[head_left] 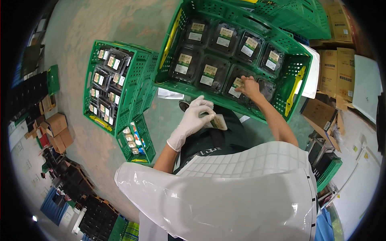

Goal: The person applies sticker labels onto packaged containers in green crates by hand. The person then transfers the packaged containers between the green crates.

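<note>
My left hand (194, 120) wears a white glove, its thumb and fingers pinched together. It holds a small stack of cream and green labels (219, 122) in front of my dark clothing. My bare right hand (250, 87) reaches into a green crate (295, 68), fingers bent and pressed together on a label (235, 89) on the lid of a clear plastic box (229, 80). Dark contents show through the boxes, which sit in two rows with labels on their lids. At the right end of the near row, a plastic box (267, 89) is partly hidden by my hand; no label shows on it.
On the left stands a stack of green crates (140, 76), its top one full of labelled boxes. A smaller green crate (148, 138) with small packs is below it. Cardboard boxes (327, 68) line the right side. Another green crate (309, 18) stands behind mine.
</note>
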The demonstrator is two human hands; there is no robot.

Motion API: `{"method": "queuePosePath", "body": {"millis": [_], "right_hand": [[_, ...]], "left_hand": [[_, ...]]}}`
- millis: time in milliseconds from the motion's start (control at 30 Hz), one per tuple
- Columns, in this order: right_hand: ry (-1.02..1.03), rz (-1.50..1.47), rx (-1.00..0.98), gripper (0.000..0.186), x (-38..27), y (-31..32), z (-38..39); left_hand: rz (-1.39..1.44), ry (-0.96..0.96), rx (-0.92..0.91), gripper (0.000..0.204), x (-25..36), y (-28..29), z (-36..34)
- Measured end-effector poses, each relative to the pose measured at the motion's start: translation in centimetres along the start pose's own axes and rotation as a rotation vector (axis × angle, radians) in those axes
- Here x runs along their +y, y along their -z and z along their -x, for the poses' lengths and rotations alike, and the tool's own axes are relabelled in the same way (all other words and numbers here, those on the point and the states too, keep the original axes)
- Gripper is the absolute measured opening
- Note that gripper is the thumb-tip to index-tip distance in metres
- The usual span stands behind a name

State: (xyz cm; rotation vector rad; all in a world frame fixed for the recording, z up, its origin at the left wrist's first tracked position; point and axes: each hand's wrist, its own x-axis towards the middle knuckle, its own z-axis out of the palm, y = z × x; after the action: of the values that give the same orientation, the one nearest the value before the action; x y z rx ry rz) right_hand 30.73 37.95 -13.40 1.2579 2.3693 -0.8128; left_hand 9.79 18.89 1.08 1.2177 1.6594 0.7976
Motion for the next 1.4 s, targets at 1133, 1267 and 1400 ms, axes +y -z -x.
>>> {"method": "queuePosePath", "body": {"millis": [1133,1267,1400], "right_hand": [[0.031,0.070,-0.031,0.056,11.0,4.1,3.3],[0.065,0.317,-0.047,0.052,11.6,0.2,1.5],[0.112,0.534,-0.009,0.054,9.8,-1.3,0.9]], "left_hand": [[-0.002,0.430,0.206,0.027,-0.8,-2.4,1.2],[0.181,0.518,0.311,0.027,-0.8,-1.0,2.4],[0.199,0.442,0.438,0.027,-0.6,-0.4,6.2]]}}
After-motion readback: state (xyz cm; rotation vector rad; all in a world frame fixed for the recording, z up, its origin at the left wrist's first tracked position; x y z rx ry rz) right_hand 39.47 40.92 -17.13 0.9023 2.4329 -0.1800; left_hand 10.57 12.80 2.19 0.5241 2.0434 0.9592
